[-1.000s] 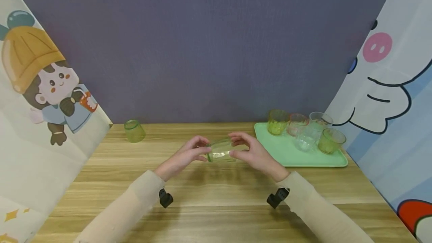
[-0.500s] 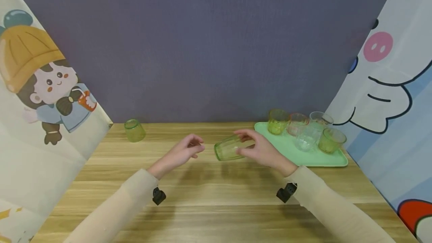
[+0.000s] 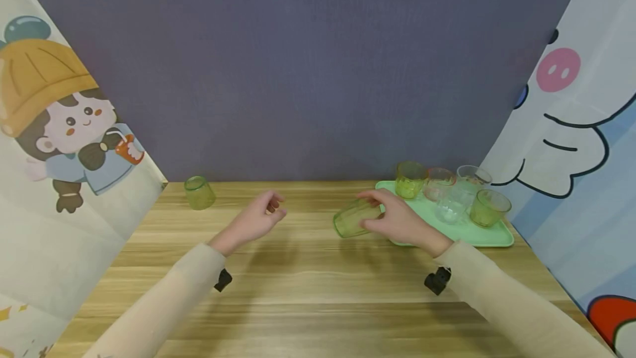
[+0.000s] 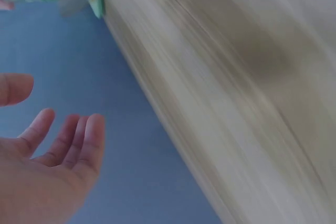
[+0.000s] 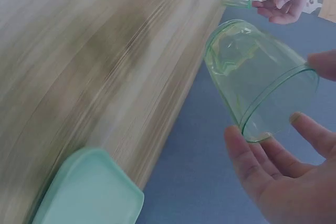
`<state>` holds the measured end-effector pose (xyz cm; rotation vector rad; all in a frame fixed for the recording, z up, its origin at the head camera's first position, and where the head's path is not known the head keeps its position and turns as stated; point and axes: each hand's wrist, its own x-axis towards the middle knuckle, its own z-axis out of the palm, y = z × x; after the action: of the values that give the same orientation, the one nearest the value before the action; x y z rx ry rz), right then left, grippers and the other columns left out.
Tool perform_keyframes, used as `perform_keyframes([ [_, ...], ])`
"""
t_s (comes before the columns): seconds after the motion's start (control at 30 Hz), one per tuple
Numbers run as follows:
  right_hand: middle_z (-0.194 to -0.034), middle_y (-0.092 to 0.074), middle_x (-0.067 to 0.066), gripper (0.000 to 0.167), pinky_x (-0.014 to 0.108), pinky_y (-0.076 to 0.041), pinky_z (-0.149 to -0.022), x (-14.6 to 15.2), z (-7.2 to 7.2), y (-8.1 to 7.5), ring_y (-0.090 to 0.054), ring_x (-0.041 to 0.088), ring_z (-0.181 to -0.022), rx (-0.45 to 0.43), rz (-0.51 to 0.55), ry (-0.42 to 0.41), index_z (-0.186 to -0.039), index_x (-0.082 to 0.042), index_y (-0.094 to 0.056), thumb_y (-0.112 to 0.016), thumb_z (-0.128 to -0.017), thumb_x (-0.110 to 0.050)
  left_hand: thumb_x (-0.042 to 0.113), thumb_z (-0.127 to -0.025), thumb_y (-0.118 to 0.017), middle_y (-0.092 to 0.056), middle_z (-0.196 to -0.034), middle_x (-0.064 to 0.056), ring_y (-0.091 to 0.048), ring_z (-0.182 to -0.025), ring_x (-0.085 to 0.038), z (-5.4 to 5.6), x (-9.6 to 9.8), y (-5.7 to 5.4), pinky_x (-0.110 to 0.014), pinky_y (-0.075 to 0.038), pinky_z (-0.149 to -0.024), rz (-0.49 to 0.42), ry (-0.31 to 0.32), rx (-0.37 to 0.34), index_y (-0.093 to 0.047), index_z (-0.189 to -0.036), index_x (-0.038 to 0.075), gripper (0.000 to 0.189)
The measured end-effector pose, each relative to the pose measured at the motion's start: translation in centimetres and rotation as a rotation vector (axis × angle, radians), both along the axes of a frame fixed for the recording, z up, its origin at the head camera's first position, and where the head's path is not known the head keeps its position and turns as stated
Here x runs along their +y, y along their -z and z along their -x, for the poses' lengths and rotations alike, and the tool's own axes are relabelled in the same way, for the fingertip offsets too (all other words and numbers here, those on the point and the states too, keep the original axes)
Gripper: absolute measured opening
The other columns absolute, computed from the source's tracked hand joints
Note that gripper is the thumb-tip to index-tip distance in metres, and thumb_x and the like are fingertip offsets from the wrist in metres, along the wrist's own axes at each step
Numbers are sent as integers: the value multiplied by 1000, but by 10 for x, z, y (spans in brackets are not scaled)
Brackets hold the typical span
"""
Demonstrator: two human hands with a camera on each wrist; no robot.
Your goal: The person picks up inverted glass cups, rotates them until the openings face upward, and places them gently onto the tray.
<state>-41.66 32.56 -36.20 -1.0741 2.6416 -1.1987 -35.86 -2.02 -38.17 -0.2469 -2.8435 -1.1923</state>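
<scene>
In the head view my right hand (image 3: pixel 399 222) holds a tilted, see-through green glass cup (image 3: pixel 354 219) above the table, between the thumb and fingers. The right wrist view shows those fingers (image 5: pixel 247 169) at the near end of the cup (image 5: pixel 257 72), with its other end pointing away from the palm. My left hand (image 3: pixel 250 222) hovers over the table left of the cup, holding nothing. Its fingers (image 4: pixel 79 145) are loosely bent and apart from the thumb in the left wrist view.
A mint-green tray (image 3: pixel 427 236) at the right bears several cups, among them a yellow one (image 3: pixel 409 181), a pink-rimmed one (image 3: pixel 438 185) and a yellow-green one (image 3: pixel 489 210). Another green cup (image 3: pixel 200 195) stands at the table's back left, by the dark wall (image 3: pixel 318 70).
Both hands were at the cup one second ago. The left hand has let go and drawn left, while the right hand has carried the cup rightward, toward the tray.
</scene>
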Motion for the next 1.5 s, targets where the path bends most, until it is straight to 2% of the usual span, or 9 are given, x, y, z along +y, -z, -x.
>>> perform_keyframes([
  [0.1,-135,-56,11,54,40,-55,-84,4,1,0,-54,33,-120,25,-35,13,-140,-11,-59,-74,-89,-19,27,-104,-57,-56,-123,-16,-54,-113,-31,5,-11,3,-50,-47,-94,44,-18,31,-53,-135,5,39],
  [0.23,-138,-55,13,53,49,-52,-90,11,4,-1,-55,35,-118,33,-85,25,-141,-10,-58,-73,-90,-20,25,-104,-55,-54,-125,-20,-53,-116,-35,11,-28,5,-54,-46,-96,89,-48,44,-53,-135,3,38],
  [0.33,-138,-55,14,53,53,-48,-94,17,6,-2,-57,34,-116,32,-121,43,-142,-11,-57,-72,-92,-22,25,-104,-54,-52,-125,-23,-52,-117,-39,15,-40,3,-56,-45,-97,112,-76,47,-52,-135,1,39],
  [0.5,-139,-55,16,54,53,-47,-94,24,11,-4,-56,33,-116,37,-165,57,-143,-11,-56,-71,-93,-23,24,-103,-54,-50,-125,-23,-49,-120,-43,20,-54,-3,-58,-44,-98,153,-119,59,-50,-135,-1,40],
  [0.8,-138,-55,20,54,57,-48,-93,36,17,-7,-54,41,-120,49,-239,101,-141,-7,-56,-70,-93,-26,23,-103,-51,-49,-131,-28,-45,-124,-48,26,-72,-9,-62,-41,-100,383,-158,104,-49,-136,-4,43],
  [1.17,-139,-53,25,56,61,-47,-95,45,21,-12,-52,45,-125,67,-297,123,-142,-3,-55,-69,-92,-25,20,-102,-50,-47,-130,-33,-43,-122,-54,28,-94,-12,-63,-43,-98,532,-199,110,-49,-134,-8,43],
  [1.5,-137,-55,27,60,64,-44,-98,52,25,-18,-50,48,-126,127,-388,161,-140,-1,-56,-69,-88,-27,22,-103,-46,-40,-134,-38,-37,-124,-58,33,-114,-14,-67,-39,-99,572,-244,60,-44,-136,-10,46],
])
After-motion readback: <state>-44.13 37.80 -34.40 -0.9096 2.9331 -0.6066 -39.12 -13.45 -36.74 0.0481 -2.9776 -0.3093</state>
